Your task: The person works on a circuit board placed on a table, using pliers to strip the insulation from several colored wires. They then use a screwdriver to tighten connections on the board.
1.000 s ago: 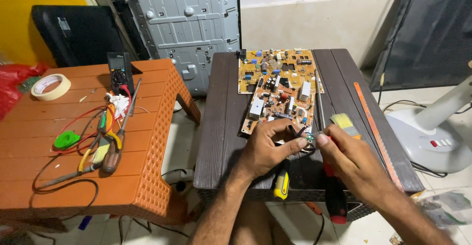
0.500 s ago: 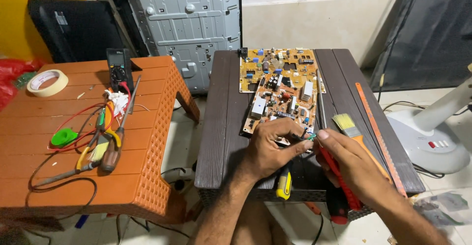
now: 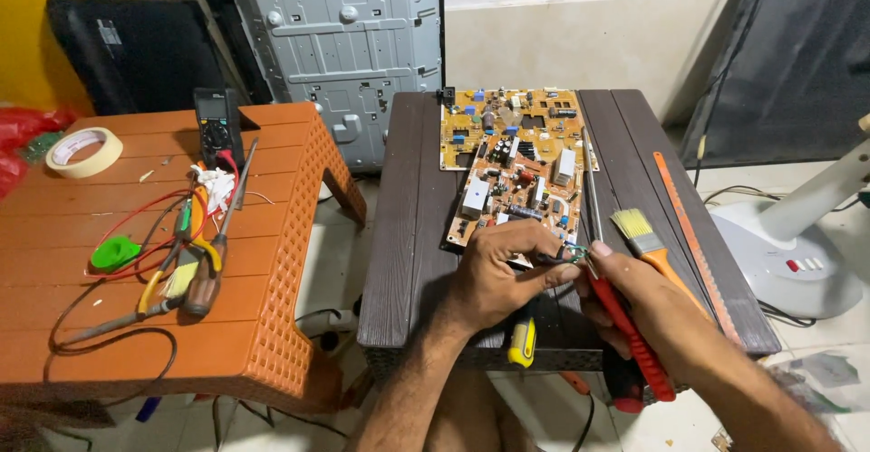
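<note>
My left hand (image 3: 497, 275) rests on the near edge of the dark wooden table (image 3: 410, 262) and pinches a small green part with thin wires (image 3: 573, 253) between thumb and fingers. My right hand (image 3: 652, 311) touches the same small part with its fingertips and lies against a red-handled screwdriver (image 3: 630, 325), whose long shaft runs up beside a yellow-brown circuit board (image 3: 517, 157). Whether that hand grips the handle is unclear. A paintbrush with an orange handle (image 3: 648, 243) lies just right of my hands.
A yellow-handled tool (image 3: 522, 343) pokes out under the table edge. An orange strip (image 3: 693, 234) lies along the right side. The orange plastic table (image 3: 263, 325) at left carries a multimeter (image 3: 216, 126), tape roll (image 3: 83, 151), pliers and wires. A grey metal panel (image 3: 349, 44) leans behind; a white fan base (image 3: 797, 252) stands right.
Both hands stay on the small part at the near edge. The view has shifted slightly left, and my right hand has slid a little closer to the left one.
</note>
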